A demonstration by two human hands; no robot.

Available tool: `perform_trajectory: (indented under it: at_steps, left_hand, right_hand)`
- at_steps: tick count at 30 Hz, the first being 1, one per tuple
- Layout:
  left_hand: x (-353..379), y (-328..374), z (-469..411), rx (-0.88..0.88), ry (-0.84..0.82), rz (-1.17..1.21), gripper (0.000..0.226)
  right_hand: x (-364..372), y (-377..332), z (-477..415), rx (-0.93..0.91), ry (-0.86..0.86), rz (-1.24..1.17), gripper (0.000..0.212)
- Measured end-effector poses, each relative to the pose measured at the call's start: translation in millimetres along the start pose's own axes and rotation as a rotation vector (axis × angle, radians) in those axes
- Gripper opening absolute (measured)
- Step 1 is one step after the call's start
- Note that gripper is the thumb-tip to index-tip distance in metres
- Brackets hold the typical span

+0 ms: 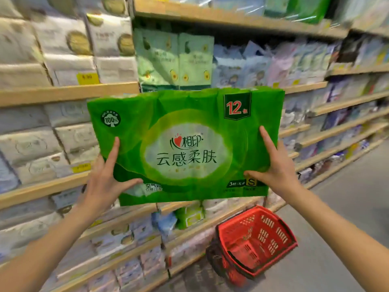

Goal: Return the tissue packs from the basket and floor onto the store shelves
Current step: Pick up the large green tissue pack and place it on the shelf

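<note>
1. Head view: I see the left hand [105, 182] and right hand [275, 171] grasping the green tissue pack [185, 148] by its sides (thumbs in front).
2. It is held up before the shelves [69, 92], with the red basket [259, 239] lower down.

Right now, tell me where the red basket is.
In the head view, the red basket is at lower right, down at the foot of the shelves by the grey floor, below the held-up green tissue pack.
</note>
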State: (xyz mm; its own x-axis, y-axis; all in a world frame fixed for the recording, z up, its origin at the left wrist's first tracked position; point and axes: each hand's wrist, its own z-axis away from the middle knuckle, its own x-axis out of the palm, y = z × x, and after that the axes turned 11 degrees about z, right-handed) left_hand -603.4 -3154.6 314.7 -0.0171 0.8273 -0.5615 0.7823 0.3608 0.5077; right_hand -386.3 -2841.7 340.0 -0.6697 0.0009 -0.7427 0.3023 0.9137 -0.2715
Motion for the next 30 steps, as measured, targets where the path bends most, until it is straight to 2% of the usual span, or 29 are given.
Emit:
perform_trajectory:
  at_steps: [7, 17, 24, 30]
  left_hand:
    - [41, 105, -76, 0.244, -0.009, 0.104, 0.114]
    - [161, 237, -135, 0.413, -0.048, 0.288, 0.116]
    - [247, 344, -165, 0.465, -0.049, 0.382, 0.114]
    - [308, 407, -191, 0.486, -0.052, 0.437, 0.114]
  right_hand:
    - [-112, 49, 6, 0.106, 0.212, 0.142, 0.115]
    - [-218, 158, 35, 0.226, 0.369, 0.284, 0.113]
    - [-279, 265, 32, 0.261, 0.449, 0.35, 0.113]
    - [-314, 345, 19, 0.238, 0.5, 0.382, 0.114]
